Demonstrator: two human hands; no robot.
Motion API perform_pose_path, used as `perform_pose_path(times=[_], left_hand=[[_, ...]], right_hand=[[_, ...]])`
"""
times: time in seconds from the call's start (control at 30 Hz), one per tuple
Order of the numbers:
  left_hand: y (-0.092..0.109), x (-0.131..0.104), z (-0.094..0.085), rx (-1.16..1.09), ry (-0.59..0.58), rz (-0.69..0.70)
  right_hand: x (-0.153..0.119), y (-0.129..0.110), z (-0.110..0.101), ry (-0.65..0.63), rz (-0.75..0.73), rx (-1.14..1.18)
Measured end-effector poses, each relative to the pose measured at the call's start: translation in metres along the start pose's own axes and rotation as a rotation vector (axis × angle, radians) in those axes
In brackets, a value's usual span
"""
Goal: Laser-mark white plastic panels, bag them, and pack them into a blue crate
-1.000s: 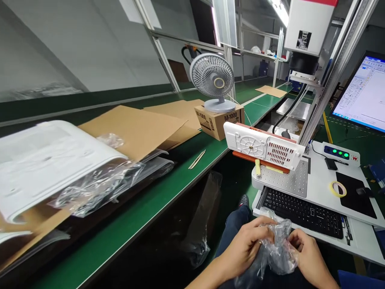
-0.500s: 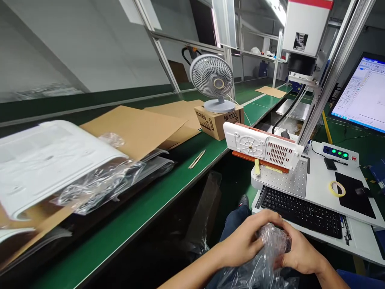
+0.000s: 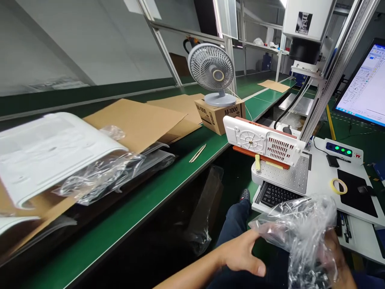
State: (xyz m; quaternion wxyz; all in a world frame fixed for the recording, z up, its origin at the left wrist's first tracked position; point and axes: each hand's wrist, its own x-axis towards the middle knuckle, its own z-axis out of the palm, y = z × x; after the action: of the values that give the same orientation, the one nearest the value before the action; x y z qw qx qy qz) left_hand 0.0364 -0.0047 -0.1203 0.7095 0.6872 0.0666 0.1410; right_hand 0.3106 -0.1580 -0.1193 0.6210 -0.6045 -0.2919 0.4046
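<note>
Now the hands [image 3: 242, 253] are apart, the clear plastic [image 3: 309, 226] raised higher.

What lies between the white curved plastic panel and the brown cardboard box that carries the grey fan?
Flat brown cardboard sheets lie between the panel and the box; crumpled clear plastic sits beside the panel, in the head view.

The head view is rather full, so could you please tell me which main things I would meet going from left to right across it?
Large white panel → fan → crumpled clear plastic → computer mouse.
</note>
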Motion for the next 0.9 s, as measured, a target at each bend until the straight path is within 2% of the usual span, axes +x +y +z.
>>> perform_pose_path(times=[0.07, 0.13, 0.2, 0.23, 0.33, 0.43, 0.53, 0.63, 0.7, 0.77, 0.83, 0.9], left_hand=[[-0.004, 0.007, 0.015, -0.006, 0.126, 0.010], [-0.005, 0.014, 0.029, 0.021, 0.305, 0.002], [-0.007, 0.017, 0.039, 0.077, 0.457, -0.015], [-0.009, 0.017, 0.043, 0.104, 0.492, -0.018], [-0.018, 0.011, 0.044, 0.107, 0.460, -0.047], [-0.025, 0.000, 0.032, -0.025, 0.481, -0.059], [-0.023, -0.007, 0.014, -0.242, 0.530, 0.079], [-0.010, -0.007, 0.006, -0.285, 0.457, 0.194], [-0.001, -0.003, 0.010, -0.239, 0.354, 0.147], [0.004, 0.002, 0.020, -0.150, 0.295, 0.039], [0.003, 0.008, 0.031, -0.033, 0.326, -0.061], [-0.002, 0.012, 0.038, 0.052, 0.406, -0.114]], right_hand=[[-0.002, 0.006, 0.019, -0.029, 0.056, 0.110], [-0.005, 0.011, 0.037, -0.032, 0.077, 0.213], [-0.009, 0.017, 0.049, -0.053, 0.088, 0.272], [-0.011, 0.021, 0.052, -0.073, 0.095, 0.272], [-0.013, 0.036, 0.048, -0.080, 0.109, 0.227], [-0.011, 0.049, 0.033, 0.031, 0.095, 0.181], [-0.007, 0.051, 0.019, 0.016, 0.101, 0.199], [-0.005, 0.043, 0.020, -0.081, 0.054, 0.123], [-0.005, 0.037, 0.030, -0.090, 0.006, -0.034], [-0.004, 0.034, 0.043, -0.029, -0.029, -0.188], [-0.004, 0.035, 0.053, 0.065, -0.046, -0.249], [-0.002, 0.038, 0.056, 0.107, -0.044, -0.214]])
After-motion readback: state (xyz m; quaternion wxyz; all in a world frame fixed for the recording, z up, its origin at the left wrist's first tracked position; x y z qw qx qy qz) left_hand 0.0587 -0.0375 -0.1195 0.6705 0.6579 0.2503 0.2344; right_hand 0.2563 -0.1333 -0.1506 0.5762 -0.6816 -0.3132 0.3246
